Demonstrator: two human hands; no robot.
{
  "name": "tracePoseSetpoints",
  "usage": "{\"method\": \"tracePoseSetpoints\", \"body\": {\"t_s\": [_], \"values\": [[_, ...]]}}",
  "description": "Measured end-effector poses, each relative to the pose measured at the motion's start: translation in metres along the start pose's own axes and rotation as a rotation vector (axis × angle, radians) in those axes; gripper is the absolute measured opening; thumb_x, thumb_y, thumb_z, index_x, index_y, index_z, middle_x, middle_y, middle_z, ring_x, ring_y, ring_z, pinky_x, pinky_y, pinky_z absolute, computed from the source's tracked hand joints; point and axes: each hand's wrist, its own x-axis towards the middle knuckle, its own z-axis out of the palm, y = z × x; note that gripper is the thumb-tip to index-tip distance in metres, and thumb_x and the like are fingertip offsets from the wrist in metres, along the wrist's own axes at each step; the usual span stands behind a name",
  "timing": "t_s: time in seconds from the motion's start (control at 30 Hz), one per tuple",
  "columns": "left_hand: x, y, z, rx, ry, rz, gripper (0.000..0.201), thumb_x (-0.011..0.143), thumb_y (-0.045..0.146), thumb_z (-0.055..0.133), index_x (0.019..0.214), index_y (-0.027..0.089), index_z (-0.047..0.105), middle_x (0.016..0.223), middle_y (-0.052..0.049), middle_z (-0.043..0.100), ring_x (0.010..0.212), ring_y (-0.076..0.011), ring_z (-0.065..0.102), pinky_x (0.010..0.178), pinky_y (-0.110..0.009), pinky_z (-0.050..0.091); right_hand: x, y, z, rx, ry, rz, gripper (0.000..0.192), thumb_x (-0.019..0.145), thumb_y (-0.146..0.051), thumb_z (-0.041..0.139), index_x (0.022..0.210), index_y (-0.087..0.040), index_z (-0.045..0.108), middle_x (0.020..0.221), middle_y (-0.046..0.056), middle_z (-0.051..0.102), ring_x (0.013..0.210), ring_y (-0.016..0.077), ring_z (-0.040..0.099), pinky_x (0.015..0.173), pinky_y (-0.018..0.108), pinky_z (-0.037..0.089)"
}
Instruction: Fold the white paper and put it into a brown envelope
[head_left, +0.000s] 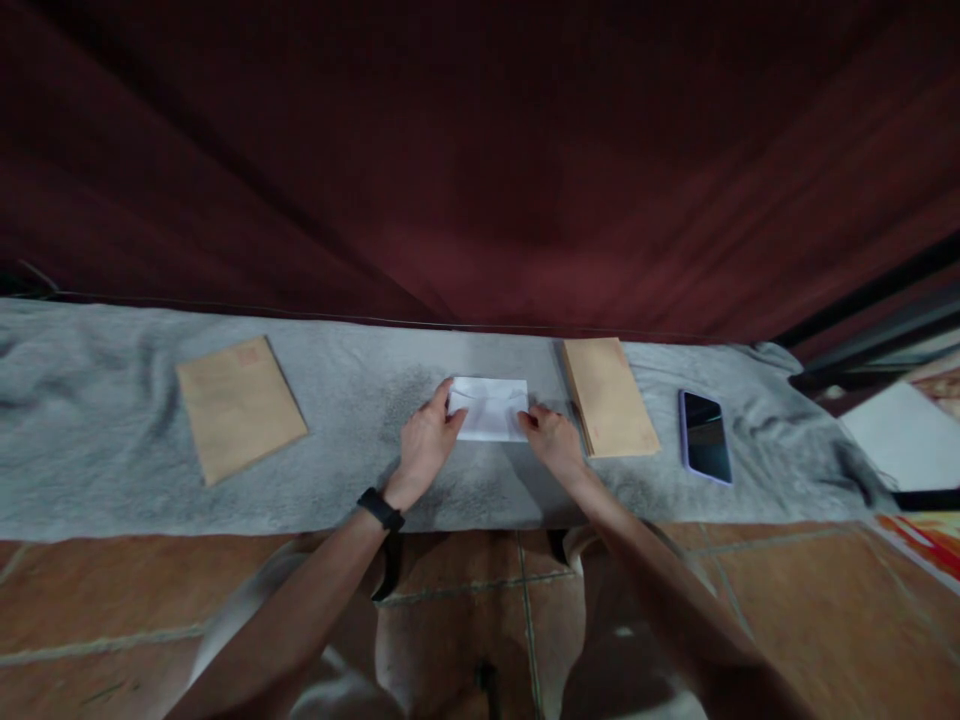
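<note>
A dark red curtain point(480, 160) hangs behind the bench point(112, 470), which is draped in a grey cloth point(75, 400) running from the left edge to the right. Toward the left end of the bench lies a single brown envelope point(238, 405), turned at a slant. Right of the middle sits a stack of brown envelopes point(609, 395), and beyond it, nearer the right end, a phone point(705, 437) lies face up. At the middle of the bench, close to the far edge, rests a folded white paper point(489, 408). The left hand point(426, 440), with a black band at its wrist, pinches the paper's left end between thumb and fingers; the right hand point(553, 440) presses fingertips on its right end, just beside the stack.
</note>
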Motion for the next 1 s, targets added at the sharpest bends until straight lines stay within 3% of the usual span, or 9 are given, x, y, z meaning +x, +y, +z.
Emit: {"method": "tracePoseSetpoints", "body": {"t_s": [0.1,0.23,0.4,0.6,1.0], "values": [[-0.002,-0.002,0.002,0.050,0.096,0.107,0.048,0.096,0.034,0.057,0.143,0.022,0.053,0.118,-0.012,0.070,0.104,-0.0279,0.068,0.090,-0.038,0.052,0.002,0.000,0.000,-0.001,-0.006,0.002,0.039,0.104,-0.047,0.041,0.110,-0.024,0.073,0.104,0.010,0.078,0.100,0.0229,0.074,0.080,0.026,0.051],[-0.007,-0.001,0.005,0.127,0.215,0.353,0.037,0.099,0.028,0.050,0.132,0.018,0.062,0.145,-0.015,0.055,0.130,-0.0314,0.054,0.108,-0.046,0.044,0.003,0.002,0.000,-0.003,-0.006,-0.012,0.039,0.103,-0.048,0.043,0.111,-0.025,0.073,0.105,0.010,0.078,0.101,0.0230,0.073,0.079,0.026,0.050],[-0.025,0.010,0.020,0.142,0.082,0.702,0.041,0.104,0.029,0.038,0.136,0.016,0.058,0.151,-0.011,0.052,0.142,-0.0229,0.045,0.121,-0.042,0.032,0.002,0.003,-0.001,0.019,0.028,-0.053,0.038,0.103,-0.047,0.044,0.106,-0.025,0.074,0.103,0.009,0.079,0.098,0.0211,0.074,0.077,0.023,0.049],[-0.041,0.018,0.042,0.237,0.017,0.691,0.054,0.104,0.040,0.039,0.147,0.008,0.046,0.156,-0.017,0.045,0.148,-0.0258,0.038,0.125,-0.044,0.025,0.004,0.004,-0.001,0.007,0.025,-0.037,0.037,0.102,-0.046,0.045,0.103,-0.023,0.074,0.101,0.010,0.079,0.098,0.0210,0.074,0.075,0.023,0.048],[-0.034,0.017,0.037,0.218,-0.045,0.682,0.057,0.105,0.044,0.036,0.152,0.013,0.042,0.161,-0.012,0.038,0.152,-0.0261,0.029,0.127,-0.047,0.016,0.004,0.001,-0.004,-0.021,0.059,-0.021,0.039,0.102,-0.047,0.045,0.104,-0.021,0.074,0.102,0.012,0.078,0.097,0.0215,0.073,0.079,0.025,0.049]]}}
